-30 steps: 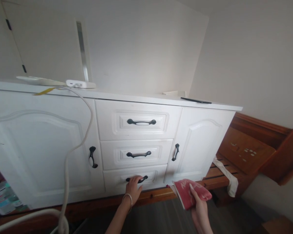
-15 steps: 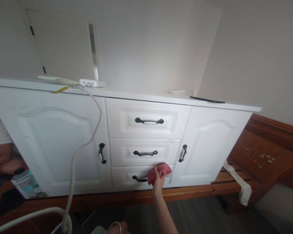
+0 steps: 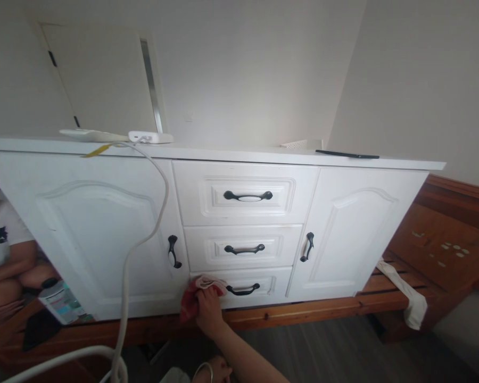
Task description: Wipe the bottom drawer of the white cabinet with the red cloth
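Note:
My right hand (image 3: 209, 311) is closed on a red and pale pink cloth (image 3: 190, 302), pressed against the left part of the bottom drawer (image 3: 277, 284) of a white cabinet. The cloth is bunched up beside that drawer's dark handle (image 3: 243, 290). Low in the view, near the bottom edge, is my left hand (image 3: 219, 368), with a bangle at its wrist. Its fingers look curled in, and I see nothing in them. Above the cloth are the middle drawer (image 3: 279, 247) and the top drawer (image 3: 211, 170), both closed.
The cabinet stands on a wooden bench (image 3: 295, 314). A white cable (image 3: 125, 287) hangs across its left door from a white device (image 3: 149, 138). A dark flat object (image 3: 347, 154) lies on top. At left are a plastic container (image 3: 62, 300) and a seated person (image 3: 14, 255); a white cloth (image 3: 403, 292) drapes at right.
My right hand has moved the cloth left along the bottom drawer, from right of its handle to the left side. My view has shifted slightly; more of the left hand shows.

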The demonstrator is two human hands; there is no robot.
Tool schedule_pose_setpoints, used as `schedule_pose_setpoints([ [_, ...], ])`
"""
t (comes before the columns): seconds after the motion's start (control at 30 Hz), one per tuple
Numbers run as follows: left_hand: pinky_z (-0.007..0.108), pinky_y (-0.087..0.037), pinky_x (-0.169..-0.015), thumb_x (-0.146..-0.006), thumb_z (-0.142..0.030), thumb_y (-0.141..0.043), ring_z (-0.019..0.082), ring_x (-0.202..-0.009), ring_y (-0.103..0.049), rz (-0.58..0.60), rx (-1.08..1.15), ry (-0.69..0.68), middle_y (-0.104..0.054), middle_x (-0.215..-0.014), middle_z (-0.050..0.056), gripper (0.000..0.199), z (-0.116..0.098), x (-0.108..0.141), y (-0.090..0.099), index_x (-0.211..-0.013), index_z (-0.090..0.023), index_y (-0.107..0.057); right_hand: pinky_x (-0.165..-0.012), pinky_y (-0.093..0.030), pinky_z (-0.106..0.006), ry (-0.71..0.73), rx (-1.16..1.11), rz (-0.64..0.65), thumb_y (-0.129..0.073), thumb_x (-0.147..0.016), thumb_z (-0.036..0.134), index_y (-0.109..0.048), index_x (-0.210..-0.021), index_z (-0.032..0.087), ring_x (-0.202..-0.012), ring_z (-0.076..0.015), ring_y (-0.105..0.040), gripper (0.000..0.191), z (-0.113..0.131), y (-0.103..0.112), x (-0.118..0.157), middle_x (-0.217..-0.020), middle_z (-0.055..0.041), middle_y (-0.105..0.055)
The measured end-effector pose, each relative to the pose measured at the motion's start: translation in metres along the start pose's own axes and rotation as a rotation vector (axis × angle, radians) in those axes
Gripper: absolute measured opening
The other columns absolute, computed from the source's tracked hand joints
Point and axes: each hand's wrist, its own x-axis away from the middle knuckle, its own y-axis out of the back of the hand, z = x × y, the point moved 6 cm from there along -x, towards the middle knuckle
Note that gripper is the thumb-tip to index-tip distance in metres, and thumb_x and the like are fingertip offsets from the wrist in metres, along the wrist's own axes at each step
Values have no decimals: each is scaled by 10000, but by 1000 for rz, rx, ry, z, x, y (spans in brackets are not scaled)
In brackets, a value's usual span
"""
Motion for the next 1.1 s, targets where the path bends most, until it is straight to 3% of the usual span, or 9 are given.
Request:
schedule_pose_setpoints([
  [0.17, 372, -488, -610, -746, -495, -644, 183, -447, -541, 59, -10, 166, -451, -392, -41, 372, 16, -10, -12, -542, -233, -477, -1006, -412, -520, 38, 85, 37, -510, -670, 46, -563, -1296, 195, -1190, -352, -559, 645, -65, 25, 55, -1260, -153, -641],
  [0.33, 283, -411, -562, -856, -351, -566, 117, -397, -429, 72, 40, 194, -430, -402, -82, 267, 18, -13, -19, -641, -220, -477, -1024, -389, -573, -171, 218, -101, -513, -675, 74, -634, -1230, 184, -1158, -388, -565, 579, -141, 106, 108, -1213, -168, -655],
  [0.43, 265, -371, -524, -856, -303, -564, 106, -381, -398, 56, 76, 170, -445, -421, -81, 239, 12, -15, -19, -651, -218, -472, -996, -422, -559, -194, 242, -204, -509, -673, 80, -640, -1224, 208, -1106, -366, -578, 581, -166, 161, 129, -1169, -145, -658],
  [0.67, 267, -443, -584, -894, -245, -378, 127, -551, -554, -60, 173, -89, -579, -626, -8, 228, -29, -10, 12, -753, -185, -547, -962, -434, -497, -73, 149, -307, -499, -677, 55, -626, -1181, 187, -1118, -317, -552, 536, -140, 260, 93, -1169, -143, -631],
  [0.8, 313, -485, -852, -939, -455, -366, 171, -857, -634, -227, 179, -315, -678, -932, 45, 369, -81, 17, 52, -936, -191, -623, -891, -453, -439, -111, -57, -481, -553, -763, 163, -598, -920, 190, -979, -270, -570, 166, -115, 315, 71, -994, -105, -627],
  [0.87, 343, -449, -981, -963, -499, -354, 187, -1015, -615, -386, 182, -445, -649, -1088, 58, 402, -117, 37, 75, -1034, -209, -623, -879, -463, -416, -196, -195, -608, -603, -793, 267, -570, -933, 196, -940, -247, -579, 161, -108, 335, 80, -984, -85, -621],
  [0.93, 371, -436, -1036, -970, -483, -353, 203, -1139, -582, -550, 183, -532, -592, -1242, 79, 402, -152, 54, 95, -1161, -217, -586, -884, -476, -404, -299, -301, -707, -625, -815, 368, -557, -994, 198, -937, -233, -598, 255, -103, 341, 99, -1010, -75, -630],
  [1.0, 366, -498, -918, -974, -512, -342, 180, -962, -613, -610, 151, -492, -570, -1274, 80, 446, -177, 58, 106, -1271, -223, -506, -885, -500, -398, -436, -432, -784, -654, -802, 463, -562, -1042, 199, -944, -237, -629, 368, -98, 332, 127, -1022, -71, -659],
  [1.1, 398, -503, -928, -982, -522, -302, 200, -965, -638, -565, 2, -407, -576, -1306, 88, 464, -194, 47, 108, -1286, -216, -472, -843, -555, -410, -715, -768, -815, -766, -649, 586, -588, -1084, 199, -941, -288, -688, 609, -97, 287, 175, -1009, -80, -721],
])
